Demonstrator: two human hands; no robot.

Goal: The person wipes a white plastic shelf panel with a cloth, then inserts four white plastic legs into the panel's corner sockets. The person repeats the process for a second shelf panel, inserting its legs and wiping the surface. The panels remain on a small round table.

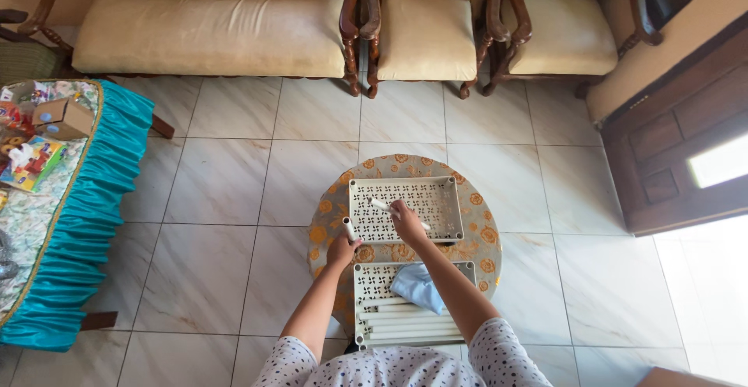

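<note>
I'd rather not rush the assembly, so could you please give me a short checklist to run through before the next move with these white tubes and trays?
1. Left hand grips a short white tube, upright at the tray's corner: ok.
2. Right hand holds a second tube over the perforated tray: ok.
3. Tray lies flat on the round table: ok.
4. Spare tubes lie in the nearer tray, within reach: ok.
5. Blue cloth lies in the nearer tray, covering part of it: not ok.
6. Left tube seated in a corner socket: cannot tell.
</note>
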